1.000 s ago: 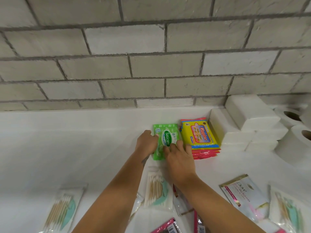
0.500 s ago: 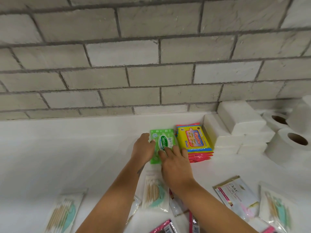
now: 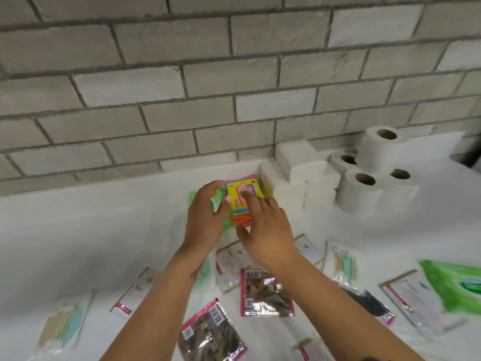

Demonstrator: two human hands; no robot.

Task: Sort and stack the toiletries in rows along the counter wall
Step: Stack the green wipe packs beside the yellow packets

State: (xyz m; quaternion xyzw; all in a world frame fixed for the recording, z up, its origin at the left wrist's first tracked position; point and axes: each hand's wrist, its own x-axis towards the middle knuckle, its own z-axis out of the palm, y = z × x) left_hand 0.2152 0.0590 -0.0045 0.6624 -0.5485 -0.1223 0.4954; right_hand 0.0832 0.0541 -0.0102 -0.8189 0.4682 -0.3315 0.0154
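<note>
Two hands, left hand (image 3: 205, 220) and right hand (image 3: 265, 230), now shifted from green wipes pack (image 3: 194, 201) onto yellow wipes stack (image 3: 243, 201) by brick wall (image 3: 234, 87); fingers spread, pressing stack. Green row seemingly settled; loose sachets (image 3: 265, 293) crowd tabletop (image 3: 91, 230).

Both hands are working at the back of the white counter (image 3: 78, 230). The left hand (image 3: 205, 220) is covering a green packet (image 3: 194, 198), the right hand (image 3: 265, 230) is resting fingers on the yellow packet stack (image 3: 240, 201). Folded tissue packs (image 3: 299, 175) and toilet rolls (image 3: 369, 183) are sitting just right of it, sachets (image 3: 265, 293) lying scattered nearer.
</note>
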